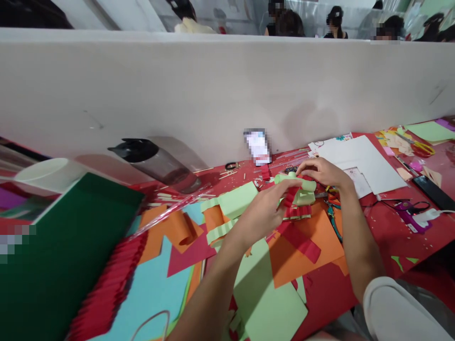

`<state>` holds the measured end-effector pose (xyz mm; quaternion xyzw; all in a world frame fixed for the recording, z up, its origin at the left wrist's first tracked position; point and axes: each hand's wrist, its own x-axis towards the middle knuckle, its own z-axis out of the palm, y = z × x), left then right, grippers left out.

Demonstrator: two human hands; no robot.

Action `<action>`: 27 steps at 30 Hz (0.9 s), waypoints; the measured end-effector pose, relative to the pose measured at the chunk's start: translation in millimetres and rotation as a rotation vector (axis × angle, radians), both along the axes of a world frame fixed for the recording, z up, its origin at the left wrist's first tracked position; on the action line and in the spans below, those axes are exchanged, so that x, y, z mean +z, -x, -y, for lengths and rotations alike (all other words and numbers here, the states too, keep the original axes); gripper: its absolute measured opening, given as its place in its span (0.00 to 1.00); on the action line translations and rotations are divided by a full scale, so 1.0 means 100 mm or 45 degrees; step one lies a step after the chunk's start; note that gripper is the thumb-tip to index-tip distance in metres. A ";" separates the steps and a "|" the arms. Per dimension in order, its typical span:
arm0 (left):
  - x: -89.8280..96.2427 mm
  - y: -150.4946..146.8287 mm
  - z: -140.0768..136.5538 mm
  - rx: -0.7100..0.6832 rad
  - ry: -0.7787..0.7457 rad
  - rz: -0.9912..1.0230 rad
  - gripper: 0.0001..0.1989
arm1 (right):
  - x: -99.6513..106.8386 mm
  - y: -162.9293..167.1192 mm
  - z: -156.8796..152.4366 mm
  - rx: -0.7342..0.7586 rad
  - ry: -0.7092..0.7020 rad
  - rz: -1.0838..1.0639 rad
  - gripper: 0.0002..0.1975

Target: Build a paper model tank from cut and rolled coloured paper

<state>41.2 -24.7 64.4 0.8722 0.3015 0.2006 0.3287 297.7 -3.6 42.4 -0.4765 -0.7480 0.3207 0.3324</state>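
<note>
A paper craft (305, 197) of rolled and folded light green and red strips is between my two hands, just above the table. My left hand (265, 208) is closed on its near left side, thumb and fingers partly hidden by the hand itself. At the upper right, my right hand (322, 171) bends its fingers over the green roll and red paper; its fingertips are partly hidden. Orange sheets (302, 255) and a red strip (302, 241) lie beneath. Left of my left hand is another folded green and orange paper piece (232, 203).
A dark water bottle (156, 163) leans by the white partition (199, 94). A phone (258, 147) stands against it. Teal-handled pliers (333, 220), a purple glue gun (408, 213) and yellow scissors (421, 146) lie right. A large green board (64, 265) and red pleated paper (110, 289) occupy the left.
</note>
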 end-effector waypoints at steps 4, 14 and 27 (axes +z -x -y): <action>-0.11 -0.05 0.00 0.150 -0.295 -0.058 0.32 | 0.03 -0.01 0.03 0.054 0.007 0.028 0.10; -0.25 -0.03 -0.13 0.195 -0.688 0.024 0.24 | 0.07 -0.07 0.11 0.086 0.102 -0.119 0.10; -0.19 -0.09 -0.34 0.230 -0.649 -0.306 0.20 | 0.19 0.18 0.12 0.045 -0.053 0.014 0.10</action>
